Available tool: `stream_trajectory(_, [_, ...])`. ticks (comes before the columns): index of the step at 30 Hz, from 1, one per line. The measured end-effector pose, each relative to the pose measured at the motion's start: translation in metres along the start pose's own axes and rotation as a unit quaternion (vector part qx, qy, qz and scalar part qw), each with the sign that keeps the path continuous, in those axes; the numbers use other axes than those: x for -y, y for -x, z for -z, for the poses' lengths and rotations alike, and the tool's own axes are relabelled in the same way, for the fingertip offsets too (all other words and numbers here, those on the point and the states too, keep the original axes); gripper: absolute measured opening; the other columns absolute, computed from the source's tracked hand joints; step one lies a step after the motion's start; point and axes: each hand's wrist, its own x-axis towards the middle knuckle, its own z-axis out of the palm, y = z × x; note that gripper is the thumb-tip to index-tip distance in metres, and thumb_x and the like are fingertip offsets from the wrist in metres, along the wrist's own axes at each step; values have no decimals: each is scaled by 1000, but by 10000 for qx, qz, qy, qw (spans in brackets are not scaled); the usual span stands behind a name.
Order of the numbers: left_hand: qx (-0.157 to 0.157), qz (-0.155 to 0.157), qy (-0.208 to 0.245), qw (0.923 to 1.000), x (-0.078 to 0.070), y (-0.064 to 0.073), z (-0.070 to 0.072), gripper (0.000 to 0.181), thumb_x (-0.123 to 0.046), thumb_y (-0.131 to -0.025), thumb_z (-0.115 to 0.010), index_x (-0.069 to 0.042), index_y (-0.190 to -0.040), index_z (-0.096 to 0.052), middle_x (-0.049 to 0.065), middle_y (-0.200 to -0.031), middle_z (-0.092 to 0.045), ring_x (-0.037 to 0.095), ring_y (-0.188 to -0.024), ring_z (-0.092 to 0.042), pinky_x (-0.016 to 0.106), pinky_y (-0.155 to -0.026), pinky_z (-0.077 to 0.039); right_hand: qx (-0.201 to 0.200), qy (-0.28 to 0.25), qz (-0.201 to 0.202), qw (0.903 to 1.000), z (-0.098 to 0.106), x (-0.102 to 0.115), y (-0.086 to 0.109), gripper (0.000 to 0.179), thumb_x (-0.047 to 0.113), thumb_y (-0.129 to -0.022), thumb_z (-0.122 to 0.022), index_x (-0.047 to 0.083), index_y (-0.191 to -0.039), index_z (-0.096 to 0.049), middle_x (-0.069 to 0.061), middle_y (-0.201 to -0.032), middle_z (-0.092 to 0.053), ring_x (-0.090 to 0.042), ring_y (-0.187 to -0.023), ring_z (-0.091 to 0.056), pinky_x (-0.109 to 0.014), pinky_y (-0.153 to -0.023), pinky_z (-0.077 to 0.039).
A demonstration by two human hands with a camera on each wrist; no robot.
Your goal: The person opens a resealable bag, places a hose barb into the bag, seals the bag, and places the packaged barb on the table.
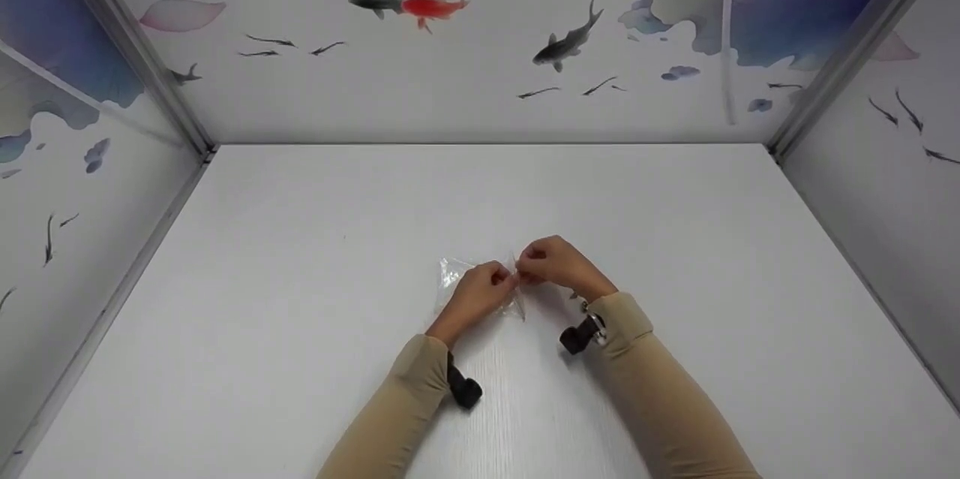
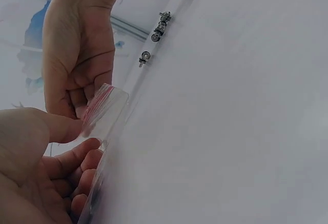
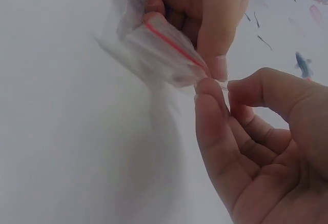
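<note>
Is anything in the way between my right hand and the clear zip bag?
No, nothing visible: the right hand has its fingertips at the edge of the clear zip bag. The left hand grips the bag close by.

Up top, the head view looks forward and down, far enough back to take in counter [image 1: 300, 239] and back wall [image 1: 465, 81]; the wrist views peer in close from opposite sides, both catching the bag [image 3: 159, 52] and fingers [image 2: 77, 157].
</note>
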Motion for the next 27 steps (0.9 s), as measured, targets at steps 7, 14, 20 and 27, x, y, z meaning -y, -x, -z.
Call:
stream_trajectory(7, [-134, -94, 65, 9998, 0, -2, 2, 16, -16, -92, -59, -2, -88, -67, 0, -79, -59, 10, -71, -48, 24, -65, -39, 105, -277, -112, 9995, 0, -3, 0, 20, 19, -95, -59, 0, -98, -65, -9, -88, -70, -13, -76, -67, -28, -74, -54])
stream_trajectory(14, [-147, 46, 243, 9996, 1, -3, 2, 17, -18, -91, -60, -3, -88, -67, -3, -77, -58, 9, -70, -48, 22, -64, -39, 102, 57, -56, 9999, -1, -2, 2, 31, 29, -93, -63, 1, -105, -70, -8, -91, -71, -11, -76, -66, -28, -73, -54])
stream_trajectory(20, [-144, -15, 267, 9995, 2, -4, 0, 15, -17, -90, -61, -3, -87, -66, -3, -77, -56, 9, -71, -48, 22, -64, -39, 41, 13, -46, 10000, -2, -3, 3, 24, 20, -93, -64, 0, -101, -71, -7, -87, -72, -9, -71, -65, -26, -69, -54])
stream_trajectory(27, [-126, -15, 266, 9996, 5, -2, -1, 16, -20, -90, -61, -5, -88, -66, -1, -80, -60, 9, -73, -49, 23, -66, -41, 30, -69, 113, 9999, -4, -5, 5, 19, 17, -92, -64, 1, -98, -72, -5, -84, -71, -9, -69, -65, -26, -68, -53])
